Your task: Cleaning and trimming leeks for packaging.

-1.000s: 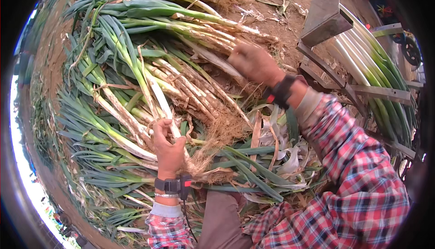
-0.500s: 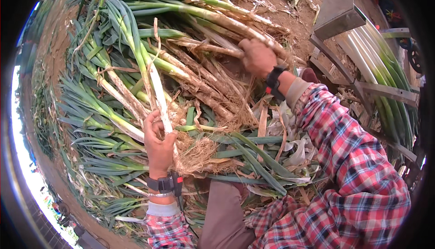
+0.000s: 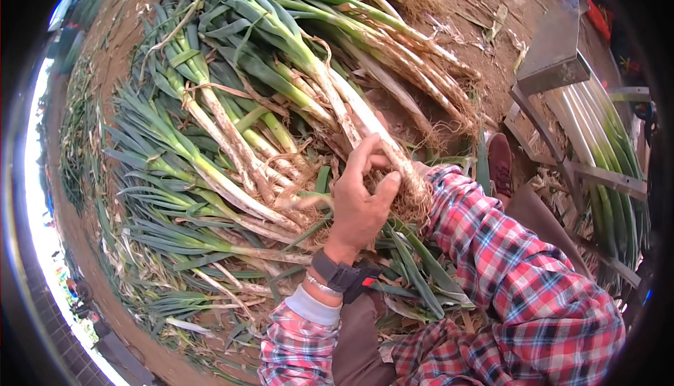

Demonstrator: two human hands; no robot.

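My left hand (image 3: 361, 193) is closed around the lower white stalk of a leek (image 3: 370, 117), thumb on one side and fingers on the other. The leek slants from green leaves at the upper left down to a shaggy root end (image 3: 414, 200). My right hand (image 3: 420, 168) lies behind this stalk and is mostly covered by it; its fingers cannot be made out. Beyond it rests a heap of soil-stained leeks (image 3: 393, 42), roots toward the right. More leeks (image 3: 217, 193) are spread to the left of my hands.
A metal rack (image 3: 558, 56) stands at right, cradling cleaned leeks (image 3: 607, 154) with white stalks. Loose green leaves (image 3: 421, 267) lie close to my knees. Brown soil (image 3: 477, 7) shows at the far side. A dark red shoe (image 3: 499, 165) is beside the rack.
My left hand has moved right and away from me, bringing the leek with it. My right hand has drawn back from the heap and gone behind the leek. The view has shifted slightly.
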